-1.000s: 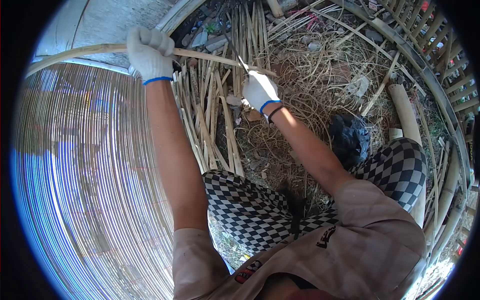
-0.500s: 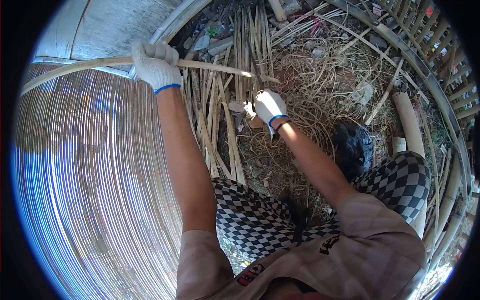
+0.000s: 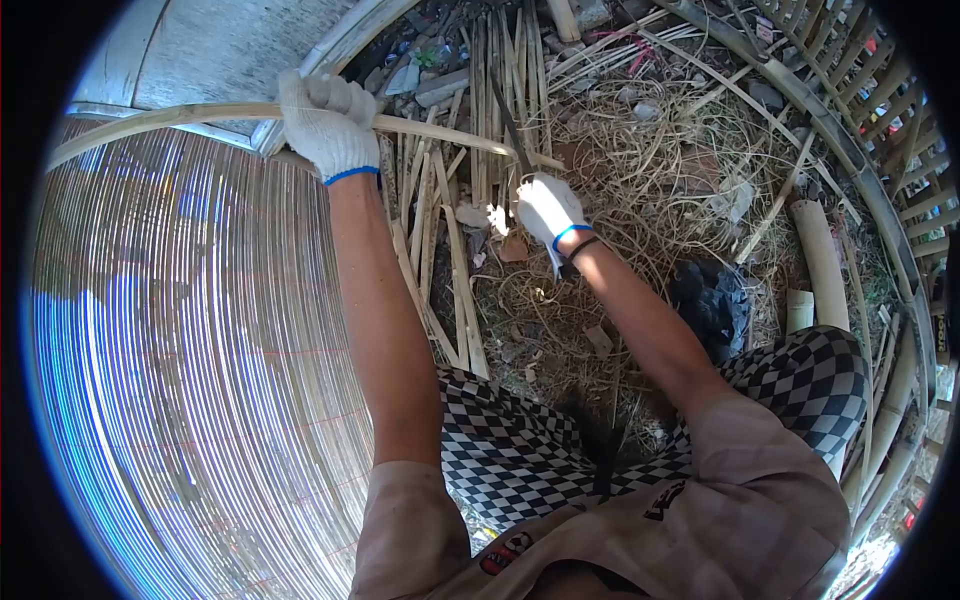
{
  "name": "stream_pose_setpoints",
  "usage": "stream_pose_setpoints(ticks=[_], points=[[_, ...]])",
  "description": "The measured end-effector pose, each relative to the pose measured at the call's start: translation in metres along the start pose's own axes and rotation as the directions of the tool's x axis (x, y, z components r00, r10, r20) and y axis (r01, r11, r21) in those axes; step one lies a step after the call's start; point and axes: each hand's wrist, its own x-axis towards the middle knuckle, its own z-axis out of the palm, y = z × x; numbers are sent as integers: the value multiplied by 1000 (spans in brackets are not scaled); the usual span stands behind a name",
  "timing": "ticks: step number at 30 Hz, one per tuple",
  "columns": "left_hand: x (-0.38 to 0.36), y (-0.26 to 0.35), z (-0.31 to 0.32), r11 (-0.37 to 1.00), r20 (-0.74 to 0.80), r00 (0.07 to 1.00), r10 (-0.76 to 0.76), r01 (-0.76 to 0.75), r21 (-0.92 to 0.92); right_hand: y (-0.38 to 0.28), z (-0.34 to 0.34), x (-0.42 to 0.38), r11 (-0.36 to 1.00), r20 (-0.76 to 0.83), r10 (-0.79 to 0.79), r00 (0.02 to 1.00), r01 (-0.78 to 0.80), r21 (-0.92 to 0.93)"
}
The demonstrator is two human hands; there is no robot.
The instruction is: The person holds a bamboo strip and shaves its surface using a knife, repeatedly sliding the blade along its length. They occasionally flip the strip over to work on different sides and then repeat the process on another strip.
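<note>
At upper left of the frame, the left hand (image 3: 328,122) has its gloved fingers curled tight around a long strip (image 3: 440,130). Near upper centre, the right hand (image 3: 550,208) grasps a blade (image 3: 508,120) that meets the strip near its end.

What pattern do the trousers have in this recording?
The trousers have a black and pale grey checkerboard pattern, clearest in the head view.

I can see a white knit glove (image 3: 328,128) on the left hand (image 3: 335,122) and another on the right hand (image 3: 550,208), both with blue edges (image 3: 352,174). There's a dark wristband (image 3: 583,247), a light brown short-sleeved shirt (image 3: 740,490) with a ball badge (image 3: 506,553), and black-and-white checkered pants (image 3: 800,385).
</note>
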Motion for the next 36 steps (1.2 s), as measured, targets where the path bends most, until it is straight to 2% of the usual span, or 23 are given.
stream_pose_setpoints(ticks=[1,3,6,9,11,12,13,15,17,18,19,21,23,25,28,30,31,34,36], points=[[2,1,0,1000,10,1000,-4,4,1,-22,-7,-4,946,-129,194,972,-151,288],[3,-1,0,1000,31,1000,-6,7,-17,-68,-52,-8,973,-100,155,983,-135,186],[-2,3,2,999,52,999,-6,8,-44,-81,-65,-7,987,-47,75,996,-68,143],[-8,3,6,999,66,998,-20,23,-44,0,-6,2,980,10,201,980,-201,7],[-6,3,7,998,90,995,-32,37,-56,14,-15,0,952,66,300,951,-303,39],[1,1,5,998,147,989,-28,35,-47,11,-15,3,956,74,287,955,-291,43],[5,-1,-3,998,202,979,-39,46,-31,10,-14,-6,991,-17,111,994,-109,71],[10,-9,-7,997,276,959,-62,71,-21,-20,-10,-12,982,-267,39,963,13,190],[10,-13,-5,995,292,953,-75,89,-35,-55,-42,-10,977,-242,47,969,6,213],[3,-12,5,995,249,964,-92,101,-23,-64,-53,-8,975,-237,43,971,12,224],[0,-14,7,996,250,965,-83,87,-4,-52,-39,-7,987,-180,88,980,-62,145],[-3,-13,13,998,258,965,-57,49,38,6,11,1,982,-85,184,979,-186,-19],[-6,-12,13,996,274,957,-91,91,14,75,37,-5,911,145,412,899,-406,-74],[-4,-14,26,995,315,945,-88,95,-7,126,63,-25,905,192,426,884,-415,-95],[-6,-34,47,994,312,944,-104,113,-12,68,31,-36,946,42,299,953,-290,-145],[-6,-52,61,992,329,937,-113,124,-13,26,-9,-21,896,-11,432,902,-428,115],[-5,-57,67,993,346,932,-106,117,-11,17,-22,-15,904,-8,412,911,-408,133],[-5,-58,79,992,340,933,-116,122,3,20,-26,-2,924,-60,342,938,-324,202],[-8,-55,76,992,333,934,-128,128,20,53,19,-8,878,-10,454,891,-445,178]])
